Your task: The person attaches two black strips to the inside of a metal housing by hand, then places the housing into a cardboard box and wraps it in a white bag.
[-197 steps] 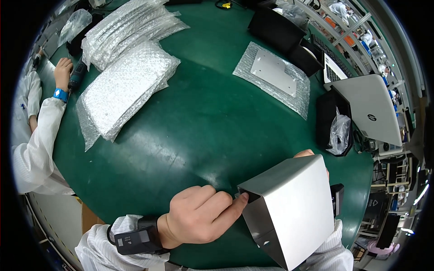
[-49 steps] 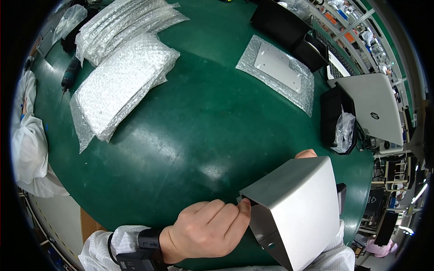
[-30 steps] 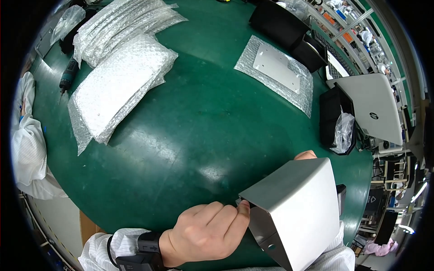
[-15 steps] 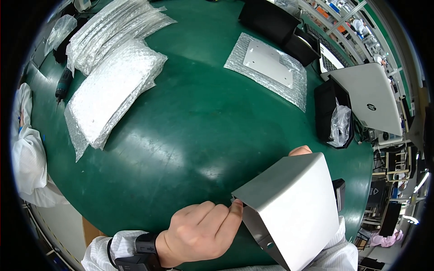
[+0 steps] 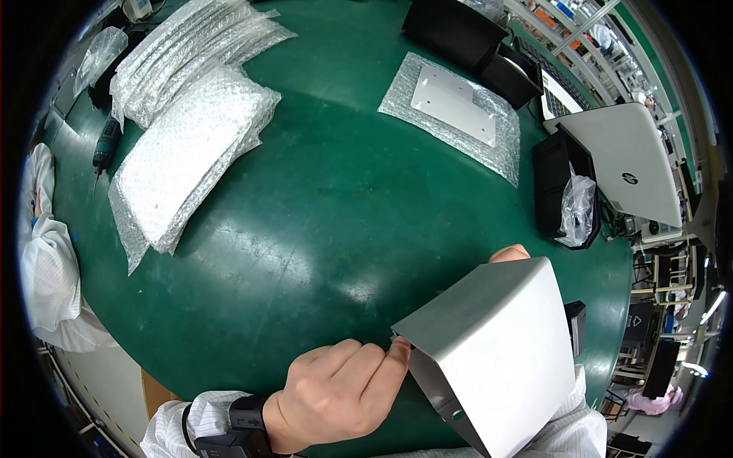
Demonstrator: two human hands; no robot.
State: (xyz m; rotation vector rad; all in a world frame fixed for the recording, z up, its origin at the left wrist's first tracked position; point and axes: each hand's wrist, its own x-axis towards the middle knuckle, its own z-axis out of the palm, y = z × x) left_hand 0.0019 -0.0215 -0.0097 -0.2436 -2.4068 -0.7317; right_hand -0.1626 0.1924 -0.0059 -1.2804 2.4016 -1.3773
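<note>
A folded white sheet-metal part (image 5: 496, 351) is held up over the near edge of the green table (image 5: 336, 206). My left hand (image 5: 336, 393) pinches its near-left corner between thumb and fingers. My right hand (image 5: 510, 253) is mostly hidden behind the part; only fingertips show over its far top edge, gripping it. A dark wristband sits on my left wrist.
Stacks of bubble-wrap bags (image 5: 191, 153) lie at the far left. A white flat plate on bubble wrap (image 5: 454, 114) lies at the back. Black boxes (image 5: 561, 191), a white laptop (image 5: 630, 168) and a screwdriver (image 5: 103, 149) ring the table. Another person's white sleeve (image 5: 50, 275) is at the left.
The white metal part stays in both hands at much the same spot. The person at the left drew their arm away from the table edge.
</note>
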